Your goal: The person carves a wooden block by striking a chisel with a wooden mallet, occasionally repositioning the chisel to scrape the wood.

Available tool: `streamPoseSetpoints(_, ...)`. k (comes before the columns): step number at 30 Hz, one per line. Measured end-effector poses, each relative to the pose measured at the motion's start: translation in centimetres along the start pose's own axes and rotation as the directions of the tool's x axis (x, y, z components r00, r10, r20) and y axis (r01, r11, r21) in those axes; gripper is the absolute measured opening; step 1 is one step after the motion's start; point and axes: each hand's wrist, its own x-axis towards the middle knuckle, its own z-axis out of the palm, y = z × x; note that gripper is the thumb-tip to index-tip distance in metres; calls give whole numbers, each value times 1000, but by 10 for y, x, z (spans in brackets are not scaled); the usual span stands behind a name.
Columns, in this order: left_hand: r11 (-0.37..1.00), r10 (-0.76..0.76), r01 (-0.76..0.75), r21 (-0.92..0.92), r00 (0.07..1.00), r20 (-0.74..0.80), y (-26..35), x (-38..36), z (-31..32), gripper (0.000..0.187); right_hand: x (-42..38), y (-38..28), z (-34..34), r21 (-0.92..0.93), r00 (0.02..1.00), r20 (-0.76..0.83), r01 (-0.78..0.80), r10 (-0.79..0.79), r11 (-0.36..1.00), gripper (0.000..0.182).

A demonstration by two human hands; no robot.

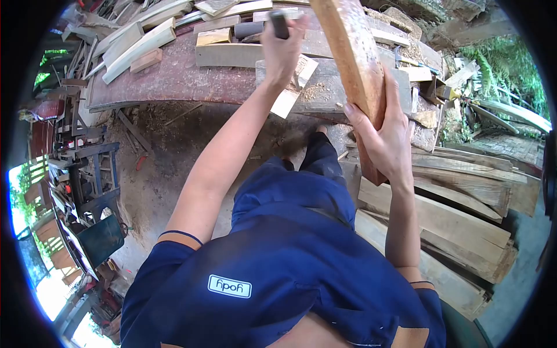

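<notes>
My right hand [384,142] is wrapped around a long brown wooden piece [355,58], thumb on the near side and fingers along its right edge. The piece is tilted and runs up out of the top of the view; its upper face has pale speckles. My left hand [282,55] is closed around a dark tool end [279,24] and is slightly blurred, so the tool's kind does not show. Below that hand, a pale wood block [285,102] lies on the workbench, with shavings [313,93] around it.
The reddish workbench [168,87] carries several wood offcuts [139,49] and a dark cylinder [249,29]. Stacked planks [441,214] lie at my right. A machine frame [96,174] and a dark green panel [100,239] stand on the left. Sawdust covers parts of the floor [168,156].
</notes>
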Motion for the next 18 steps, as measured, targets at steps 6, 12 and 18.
streamPoseSetpoints(6, 981, 60, -76, -181, 994, -89, 5, 0, -12, 45, -9, 20, 3, 80, 998, -17, -51, 52, 995, 80)
streamPoseSetpoints(12, 998, 66, -65, -26, 994, 82, 9, -3, 2, 57, -11, 26, 8, 52, 997, -30, -72, 74, 996, 75)
streamPoseSetpoints(18, 993, 80, -91, 69, 985, 156, -1, -3, 8, 54, -8, 22, 5, 14, 997, -48, -63, 63, 998, 78)
